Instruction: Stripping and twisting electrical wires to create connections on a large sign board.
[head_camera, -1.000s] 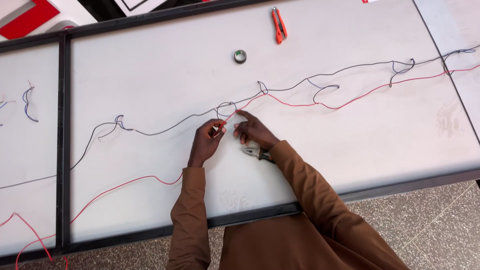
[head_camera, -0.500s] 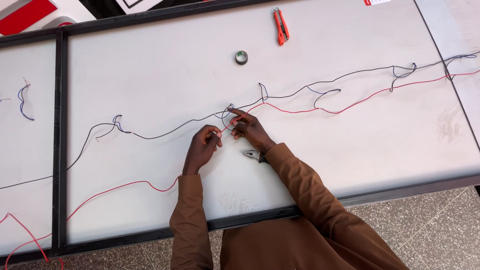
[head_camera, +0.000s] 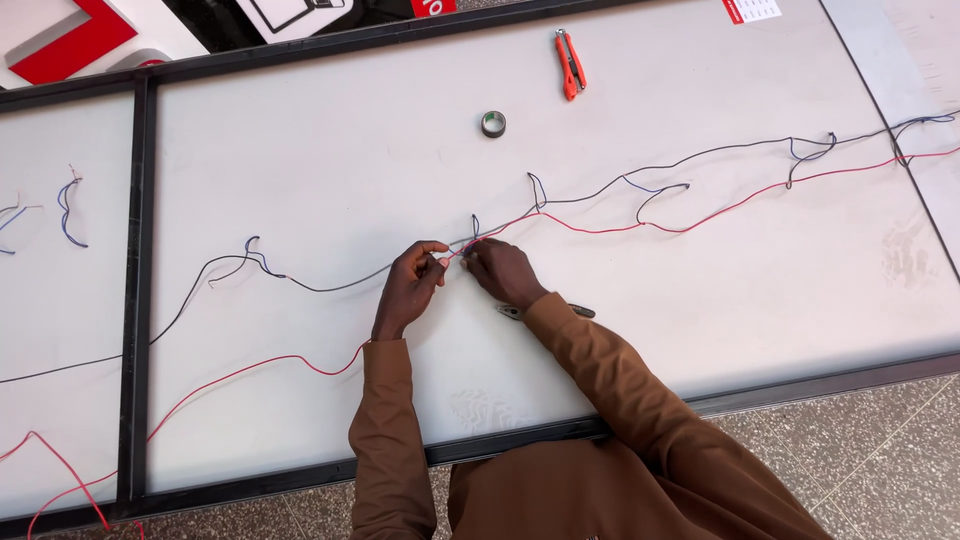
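Both hands meet at panel centre: left hand (head_camera: 408, 290) and right hand (head_camera: 503, 272), fingertips pinched on red wire (head_camera: 700, 212) junction between them. Black wire (head_camera: 330, 285) alongside (long axis left-right across white panel (head_camera: 700, 320)). 2 hands equally near; grey tool (head_camera: 510, 312) under right wrist.

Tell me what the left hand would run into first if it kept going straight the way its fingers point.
The left hand points up and to the right, fingertips at the red wire. Straight on it would meet the right hand almost at once; the two look nearly touching at the wire joint, though the exact gap is unclear.
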